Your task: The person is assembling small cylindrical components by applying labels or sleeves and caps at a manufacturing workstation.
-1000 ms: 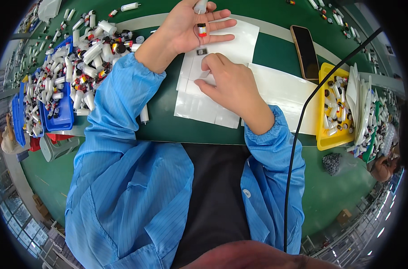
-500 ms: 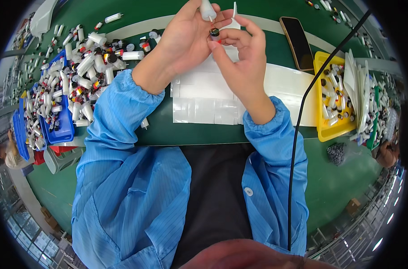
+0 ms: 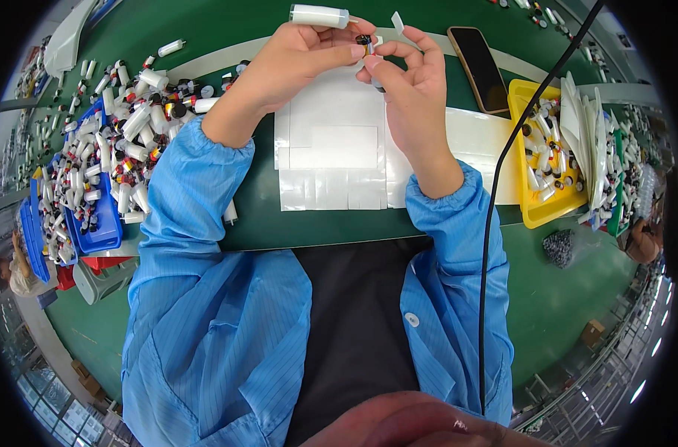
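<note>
My left hand point(image 3: 294, 61) is closed around a white cylinder point(image 3: 320, 16) with a thin tip pointing right, lying almost level over the knuckles. Between its thumb and my right fingertips sits a small black-topped part point(image 3: 364, 40) with a yellow band. My right hand point(image 3: 415, 93) pinches near that part, its thumb and index finger bent in. A small white tab point(image 3: 397, 22) stands up at a raised finger of the right hand. Below both hands lie white sheets point(image 3: 331, 186) with small label-like rectangles. Fingers partly hide where the two hands meet.
To the left, a heap of white cylinders and small dark parts point(image 3: 137, 123) spreads around a blue tray point(image 3: 104, 237). A phone point(image 3: 477, 71) lies at the upper right, beside a yellow tray point(image 3: 536, 216) of similar pieces. A black cable point(image 3: 495, 216) hangs across the right side.
The white cylinder has turned from upright to nearly level and shifted left. My left hand has rolled from palm up to fingers closed, its thumb now on the small part.
</note>
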`<state>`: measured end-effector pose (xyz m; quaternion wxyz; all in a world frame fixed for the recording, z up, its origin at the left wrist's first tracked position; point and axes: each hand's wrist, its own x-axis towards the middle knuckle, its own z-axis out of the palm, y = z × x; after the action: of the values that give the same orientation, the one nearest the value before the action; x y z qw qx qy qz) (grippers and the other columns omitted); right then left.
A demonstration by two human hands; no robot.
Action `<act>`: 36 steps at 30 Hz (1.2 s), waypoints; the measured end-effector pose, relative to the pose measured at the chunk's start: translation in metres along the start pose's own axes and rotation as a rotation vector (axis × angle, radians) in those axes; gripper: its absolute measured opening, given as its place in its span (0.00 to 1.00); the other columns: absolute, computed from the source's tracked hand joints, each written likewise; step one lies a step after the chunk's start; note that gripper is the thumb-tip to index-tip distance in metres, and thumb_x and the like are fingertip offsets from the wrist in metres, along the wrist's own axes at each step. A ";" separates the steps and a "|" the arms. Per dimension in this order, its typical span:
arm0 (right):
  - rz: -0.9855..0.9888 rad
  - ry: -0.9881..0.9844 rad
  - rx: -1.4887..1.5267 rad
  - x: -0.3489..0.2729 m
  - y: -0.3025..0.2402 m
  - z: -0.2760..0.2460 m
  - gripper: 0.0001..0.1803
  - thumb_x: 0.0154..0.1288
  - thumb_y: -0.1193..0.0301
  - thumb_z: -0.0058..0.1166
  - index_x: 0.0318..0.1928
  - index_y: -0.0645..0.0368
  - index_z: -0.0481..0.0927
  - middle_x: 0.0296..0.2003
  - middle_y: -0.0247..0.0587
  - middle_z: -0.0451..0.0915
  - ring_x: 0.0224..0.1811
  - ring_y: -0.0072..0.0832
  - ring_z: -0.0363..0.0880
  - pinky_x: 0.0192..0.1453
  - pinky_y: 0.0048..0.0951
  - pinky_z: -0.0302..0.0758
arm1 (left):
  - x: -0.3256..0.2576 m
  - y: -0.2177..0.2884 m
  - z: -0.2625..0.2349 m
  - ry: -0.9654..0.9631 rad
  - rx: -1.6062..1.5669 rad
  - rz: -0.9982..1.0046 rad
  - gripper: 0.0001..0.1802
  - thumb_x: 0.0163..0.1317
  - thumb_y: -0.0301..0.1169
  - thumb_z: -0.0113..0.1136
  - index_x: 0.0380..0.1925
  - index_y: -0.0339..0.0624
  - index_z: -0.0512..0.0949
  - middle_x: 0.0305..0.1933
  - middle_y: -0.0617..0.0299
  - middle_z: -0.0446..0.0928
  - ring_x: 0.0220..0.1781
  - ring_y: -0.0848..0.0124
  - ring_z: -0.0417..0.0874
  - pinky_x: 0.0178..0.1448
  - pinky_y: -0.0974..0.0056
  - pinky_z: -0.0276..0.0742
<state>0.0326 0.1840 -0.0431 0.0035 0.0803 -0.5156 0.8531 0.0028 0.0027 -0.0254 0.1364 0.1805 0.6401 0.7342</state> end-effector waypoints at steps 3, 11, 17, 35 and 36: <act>-0.097 0.003 -0.134 0.000 0.004 -0.001 0.31 0.63 0.81 0.60 0.62 0.66 0.61 0.40 0.42 0.80 0.44 0.26 0.82 0.50 0.25 0.78 | -0.001 -0.001 0.002 0.067 -0.026 0.013 0.16 0.68 0.24 0.60 0.55 0.34 0.77 0.54 0.55 0.79 0.55 0.68 0.81 0.63 0.64 0.79; -0.386 0.039 -0.526 0.003 0.015 -0.006 0.23 0.62 0.78 0.62 0.56 0.64 0.69 0.38 0.36 0.82 0.46 0.24 0.79 0.58 0.28 0.72 | 0.003 0.002 0.016 0.115 -0.154 0.035 0.10 0.75 0.31 0.53 0.49 0.37 0.75 0.49 0.58 0.77 0.48 0.72 0.80 0.51 0.69 0.79; -0.500 0.034 -0.536 0.006 0.012 -0.009 0.21 0.62 0.78 0.63 0.53 0.64 0.71 0.38 0.38 0.82 0.46 0.25 0.79 0.56 0.28 0.73 | 0.003 0.000 0.010 0.083 -0.201 -0.051 0.13 0.71 0.23 0.56 0.54 0.34 0.74 0.51 0.57 0.78 0.50 0.73 0.81 0.54 0.68 0.80; -0.015 -0.100 -0.056 0.014 -0.008 -0.017 0.09 0.65 0.75 0.62 0.43 0.67 0.81 0.32 0.38 0.82 0.31 0.19 0.77 0.37 0.20 0.73 | 0.001 0.005 0.015 0.034 0.002 0.074 0.11 0.69 0.22 0.59 0.50 0.33 0.77 0.45 0.61 0.81 0.47 0.74 0.81 0.53 0.68 0.79; -0.015 -0.077 -0.084 0.013 -0.008 -0.016 0.09 0.65 0.74 0.62 0.42 0.67 0.81 0.31 0.37 0.82 0.31 0.18 0.77 0.36 0.20 0.73 | 0.001 0.001 0.014 0.040 0.074 0.086 0.12 0.69 0.23 0.59 0.51 0.34 0.77 0.48 0.59 0.80 0.50 0.72 0.81 0.56 0.67 0.79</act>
<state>0.0186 0.2008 -0.0416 -0.0067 0.1167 -0.5503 0.8268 0.0077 0.0155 -0.0223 0.0853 0.1980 0.6612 0.7186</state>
